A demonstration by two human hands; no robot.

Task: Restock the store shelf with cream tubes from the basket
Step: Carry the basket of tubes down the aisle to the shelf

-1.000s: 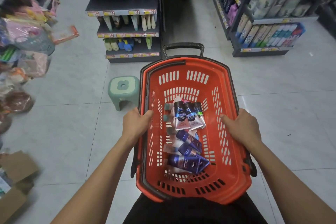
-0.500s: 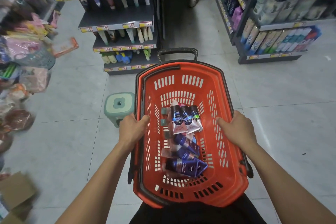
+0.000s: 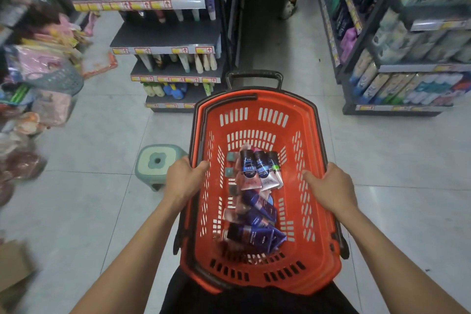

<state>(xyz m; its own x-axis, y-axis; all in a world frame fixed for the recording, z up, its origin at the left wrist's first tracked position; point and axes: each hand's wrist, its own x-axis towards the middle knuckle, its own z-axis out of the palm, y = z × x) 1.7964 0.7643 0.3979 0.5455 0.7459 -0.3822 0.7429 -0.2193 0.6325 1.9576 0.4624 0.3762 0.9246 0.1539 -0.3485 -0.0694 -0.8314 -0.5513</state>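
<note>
Grey floor tiles [image 3: 382, 166] run between store shelving units, and the person stands in the aisle holding a red plastic basket [image 3: 316, 250] out in front of the body. One dark shelf unit [image 3: 165, 38] ahead and to the left carries tubes and bottles on several tiers behind yellow and red price labels; another shelf unit [image 3: 377, 41] to the right holds rows of boxed goods. A pale green plastic stool [image 3: 158, 160] stands on the floor just beside the basket's left side.

The left hand [image 3: 184, 178] grips the basket's left rim, fingers curled over the edge. The right hand [image 3: 331, 188] grips the right rim in the same way, thumb lying inside the wall. A black handle [image 3: 254, 76] sticks up at the basket's far end.

Cream tubes [image 3: 254, 199] lie in a loose pile along the basket's bottom: three pink tubes with dark caps side by side toward the far end, and several dark blue tubes overlapping nearer the person. Blurred packaged goods [image 3: 38, 71] crowd the far left edge.
</note>
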